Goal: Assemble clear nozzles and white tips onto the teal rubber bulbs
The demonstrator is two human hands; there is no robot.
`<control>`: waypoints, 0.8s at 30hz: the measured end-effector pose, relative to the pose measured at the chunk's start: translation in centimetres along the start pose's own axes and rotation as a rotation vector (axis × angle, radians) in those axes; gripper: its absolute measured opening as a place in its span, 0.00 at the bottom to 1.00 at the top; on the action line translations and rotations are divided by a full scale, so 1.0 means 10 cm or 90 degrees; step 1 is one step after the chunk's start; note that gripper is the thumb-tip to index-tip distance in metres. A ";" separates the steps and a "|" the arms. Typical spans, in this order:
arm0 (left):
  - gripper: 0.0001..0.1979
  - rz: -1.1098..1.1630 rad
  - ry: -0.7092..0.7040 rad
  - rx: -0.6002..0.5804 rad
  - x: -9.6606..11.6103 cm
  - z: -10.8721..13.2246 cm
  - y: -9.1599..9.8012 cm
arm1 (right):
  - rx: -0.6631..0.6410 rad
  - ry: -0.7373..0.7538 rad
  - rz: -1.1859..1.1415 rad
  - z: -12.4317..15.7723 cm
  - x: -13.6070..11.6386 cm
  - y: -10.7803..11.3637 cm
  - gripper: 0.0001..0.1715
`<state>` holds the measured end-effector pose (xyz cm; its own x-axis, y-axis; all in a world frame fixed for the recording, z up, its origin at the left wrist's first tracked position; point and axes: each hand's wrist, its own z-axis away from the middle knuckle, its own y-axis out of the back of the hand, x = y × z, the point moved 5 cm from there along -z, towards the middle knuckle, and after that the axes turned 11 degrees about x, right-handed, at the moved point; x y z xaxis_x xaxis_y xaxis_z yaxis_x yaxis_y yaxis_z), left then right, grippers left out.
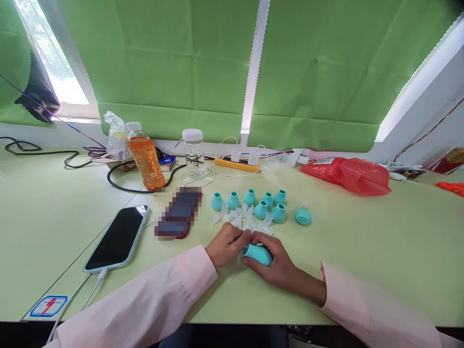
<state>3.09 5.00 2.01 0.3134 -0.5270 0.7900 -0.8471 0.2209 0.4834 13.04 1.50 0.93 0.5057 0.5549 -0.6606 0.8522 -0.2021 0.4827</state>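
My right hand is closed around a teal rubber bulb lying on the pale green table. My left hand pinches at the bulb's left end, fingers pressed together; what it pinches is too small to make out. Just beyond my hands lie several small clear plastic tips. Behind them stand several more teal bulbs, and one with a clear tip stands apart to the right. Both of my sleeves are pale pink.
A phone on a charging cable lies at the left, a blurred dark object beside it. Further back stand an orange drink bottle, a clear jar, a power strip and a red plastic bag. Green blinds cover the window.
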 end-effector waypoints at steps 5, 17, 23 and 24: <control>0.23 0.274 0.197 -0.075 -0.09 -0.01 -0.08 | -0.014 0.117 -0.045 0.01 -0.11 0.02 0.11; 0.18 0.250 0.294 -0.489 0.04 0.25 -0.18 | 0.257 0.111 -0.112 -0.29 0.01 0.62 0.03; 0.18 -0.140 -0.002 -0.263 0.03 0.10 -0.17 | 0.294 0.055 -0.069 -0.44 0.17 0.82 0.05; 0.18 -0.190 -0.047 -0.223 0.04 0.07 -0.16 | 0.280 0.046 -0.055 -0.47 0.20 0.85 0.06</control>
<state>4.21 3.86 1.26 0.4786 -0.6642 0.5743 -0.5250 0.3077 0.7935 20.69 4.66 6.38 0.4323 0.6362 -0.6390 0.8750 -0.4673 0.1267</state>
